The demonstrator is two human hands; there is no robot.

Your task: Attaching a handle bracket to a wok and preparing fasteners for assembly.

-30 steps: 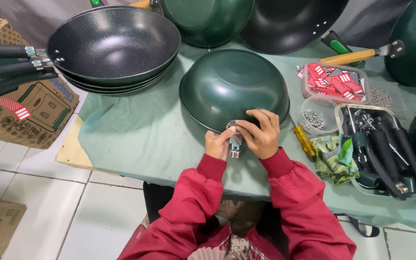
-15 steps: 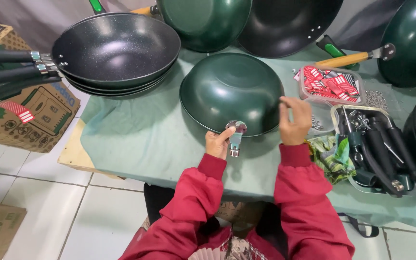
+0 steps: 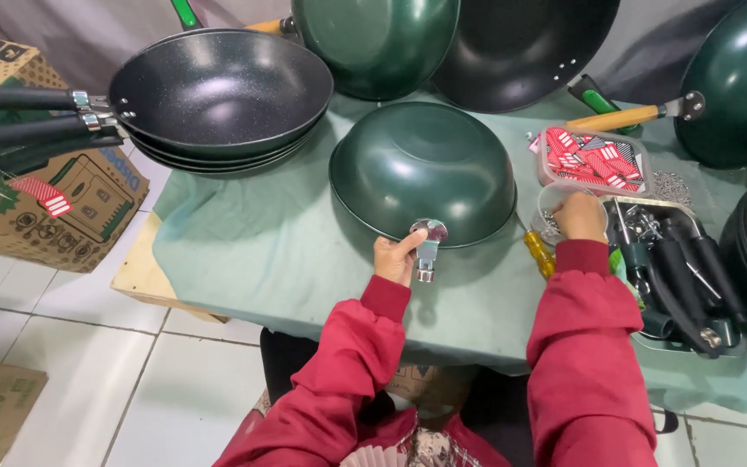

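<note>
A dark green wok lies upside down on the green cloth of the table. My left hand holds a silver metal handle bracket against the wok's near rim. My right hand reaches into a small clear tub of screws to the right of the wok, fingers down inside it; whether it holds a screw is hidden. Both sleeves are red.
A stack of black woks with handles stands at the left. More green and black woks lean at the back. A tub of red and white tags, a tray of black handles, a yellow screwdriver and cardboard boxes surround.
My right hand left the bracket at the wok's rim and moved right into the screw tub. The left hand stays on the bracket.
</note>
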